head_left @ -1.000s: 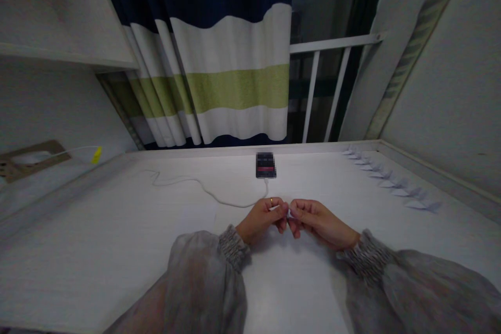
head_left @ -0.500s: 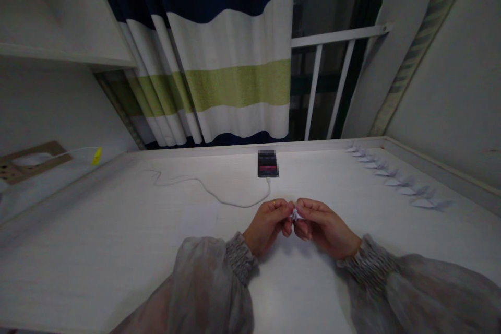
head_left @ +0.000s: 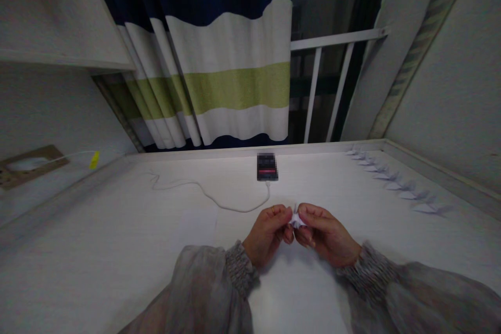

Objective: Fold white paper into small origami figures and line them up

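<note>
A small white paper crane (head_left: 297,221) is pinched between my two hands above the white desk, one narrow point sticking up between the fingertips. My left hand (head_left: 270,232) is closed on its left side, thumb and forefinger pressed together; a ring shows on one finger. From the right, my right hand (head_left: 326,232) grips the other side in the same kind of pinch, the fingertips of both hands close together. Part of the folds is hidden behind the fingers. Along the desk's right side stands a row of several finished-looking white paper cranes (head_left: 401,186).
A dark phone-like device (head_left: 267,167), its screen blurred, lies beyond my hands with a white cable (head_left: 230,210) curving left. A pale sheet of paper (head_left: 198,224) lies left of my hands. At the back hang a striped curtain (head_left: 235,83) and a white railing (head_left: 338,40); a socket panel (head_left: 33,166) is at left.
The folded paper shows more between my fingertips, with its white folds spread wider and a narrow point standing up. The whole view has shifted slightly; both hands keep their pinch.
</note>
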A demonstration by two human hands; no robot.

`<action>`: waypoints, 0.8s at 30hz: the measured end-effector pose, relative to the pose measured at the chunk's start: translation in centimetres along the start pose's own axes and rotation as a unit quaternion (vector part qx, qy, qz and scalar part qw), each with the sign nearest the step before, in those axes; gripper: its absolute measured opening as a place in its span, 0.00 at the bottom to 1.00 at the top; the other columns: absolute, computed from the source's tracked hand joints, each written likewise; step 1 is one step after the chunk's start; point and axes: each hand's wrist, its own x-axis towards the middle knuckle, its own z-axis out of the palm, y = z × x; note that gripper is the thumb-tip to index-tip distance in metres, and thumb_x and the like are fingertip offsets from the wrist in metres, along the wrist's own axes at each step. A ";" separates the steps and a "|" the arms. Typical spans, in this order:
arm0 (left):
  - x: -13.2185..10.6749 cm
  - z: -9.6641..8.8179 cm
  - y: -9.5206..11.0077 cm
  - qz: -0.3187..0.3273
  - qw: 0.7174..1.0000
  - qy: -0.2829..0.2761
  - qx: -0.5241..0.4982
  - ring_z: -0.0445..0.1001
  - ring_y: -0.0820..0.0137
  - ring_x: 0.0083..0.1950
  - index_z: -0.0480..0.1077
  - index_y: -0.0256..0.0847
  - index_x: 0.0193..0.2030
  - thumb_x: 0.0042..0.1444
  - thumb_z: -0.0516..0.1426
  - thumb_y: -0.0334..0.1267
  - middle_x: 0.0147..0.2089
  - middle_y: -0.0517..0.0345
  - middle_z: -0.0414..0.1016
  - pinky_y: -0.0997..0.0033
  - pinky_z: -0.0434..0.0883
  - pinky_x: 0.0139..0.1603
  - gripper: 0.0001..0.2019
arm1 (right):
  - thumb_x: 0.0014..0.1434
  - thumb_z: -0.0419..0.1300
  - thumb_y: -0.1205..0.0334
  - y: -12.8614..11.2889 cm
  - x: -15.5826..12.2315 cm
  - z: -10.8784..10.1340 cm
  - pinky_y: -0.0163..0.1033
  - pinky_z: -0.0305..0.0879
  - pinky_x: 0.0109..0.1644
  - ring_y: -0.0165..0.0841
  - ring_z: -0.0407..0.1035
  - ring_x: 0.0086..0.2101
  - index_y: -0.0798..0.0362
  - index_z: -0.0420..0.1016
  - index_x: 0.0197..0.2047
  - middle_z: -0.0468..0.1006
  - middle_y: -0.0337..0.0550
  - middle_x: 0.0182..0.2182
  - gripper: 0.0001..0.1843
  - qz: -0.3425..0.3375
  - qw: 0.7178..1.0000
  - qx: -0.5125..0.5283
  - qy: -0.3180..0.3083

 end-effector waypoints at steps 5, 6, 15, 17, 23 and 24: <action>0.1 -0.1 -0.1 0.001 1.000 -0.004 -0.008 0.57 0.82 0.14 0.57 0.36 0.18 0.41 0.60 0.47 0.12 0.66 0.59 0.78 0.52 0.18 0.19 | 0.48 0.60 0.56 0.1 0.0 0.0 0.31 0.46 0.18 0.23 0.53 0.12 0.55 0.59 0.18 0.62 0.32 0.08 0.16 -0.004 1.000 0.011 -0.007; 0.1 -0.2 -0.1 0.001 1.000 -0.003 -0.009 0.56 0.82 0.14 0.57 0.36 0.18 0.41 0.60 0.47 0.12 0.66 0.59 0.78 0.52 0.18 0.19 | 0.48 0.60 0.56 0.1 0.0 0.0 0.31 0.46 0.18 0.23 0.53 0.12 0.54 0.59 0.18 0.62 0.32 0.08 0.16 -0.003 1.000 0.016 -0.009; 0.1 -0.1 -0.3 0.009 0.999 -0.013 -0.045 0.56 0.82 0.14 0.57 0.35 0.18 0.42 0.60 0.46 0.13 0.65 0.60 0.78 0.52 0.18 0.18 | 0.48 0.61 0.56 0.1 0.1 0.1 0.31 0.46 0.18 0.22 0.53 0.12 0.55 0.60 0.19 0.63 0.32 0.08 0.16 -0.003 0.999 0.033 -0.010; 0.1 -0.1 -0.3 0.013 0.999 -0.014 -0.049 0.56 0.82 0.15 0.58 0.35 0.19 0.42 0.60 0.45 0.13 0.65 0.60 0.78 0.53 0.19 0.18 | 0.47 0.61 0.57 0.1 0.1 0.0 0.31 0.46 0.18 0.22 0.53 0.12 0.55 0.60 0.19 0.63 0.32 0.08 0.16 -0.003 0.999 0.037 -0.011; 0.1 -0.2 -0.1 0.000 0.999 -0.011 -0.031 0.59 0.81 0.15 0.60 0.35 0.20 0.43 0.60 0.44 0.13 0.64 0.62 0.79 0.54 0.19 0.16 | 0.49 0.60 0.57 0.0 0.2 -0.2 0.31 0.47 0.18 0.23 0.55 0.12 0.55 0.59 0.18 0.63 0.33 0.08 0.16 0.001 0.999 0.033 -0.017; 0.0 -0.3 -0.1 -0.002 1.000 -0.016 -0.023 0.59 0.81 0.15 0.60 0.34 0.19 0.44 0.59 0.44 0.13 0.64 0.62 0.78 0.55 0.19 0.16 | 0.49 0.59 0.57 0.0 0.2 -0.3 0.31 0.48 0.18 0.23 0.55 0.12 0.55 0.59 0.18 0.63 0.33 0.09 0.16 0.002 0.999 0.033 -0.020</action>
